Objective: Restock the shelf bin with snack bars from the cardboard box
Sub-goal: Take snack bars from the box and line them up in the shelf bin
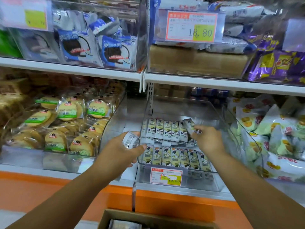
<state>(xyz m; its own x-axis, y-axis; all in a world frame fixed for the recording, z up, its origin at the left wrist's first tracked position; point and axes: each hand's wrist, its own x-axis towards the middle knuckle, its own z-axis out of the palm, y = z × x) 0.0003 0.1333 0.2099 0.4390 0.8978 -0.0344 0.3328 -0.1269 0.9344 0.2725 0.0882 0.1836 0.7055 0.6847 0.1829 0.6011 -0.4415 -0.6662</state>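
The right hand (207,139) is pinching a pale wrapped snack bar (189,125) over the back row of the clear plastic shelf bin (234,146); the left hand (118,152) is gripping a second bar (131,139) beside its wall. Both should be landing flat, aligned

lower shelf (21,168), white board with an orange front edge, carries three clear bins side by side: at the left end a bin (24,156) of round yellow cakes (66,111); at the middle the shelf bin (181,106), with snack bars (175,157) in rows on its floor and a price label (166,176) on its front; at the right end a bin (252,146) of pale packets (272,134). upper shelf (66,70), white, carries a bin (138,38) of blue-and-white packets (113,52), a labelled bin (198,63) and purple packets (272,65).
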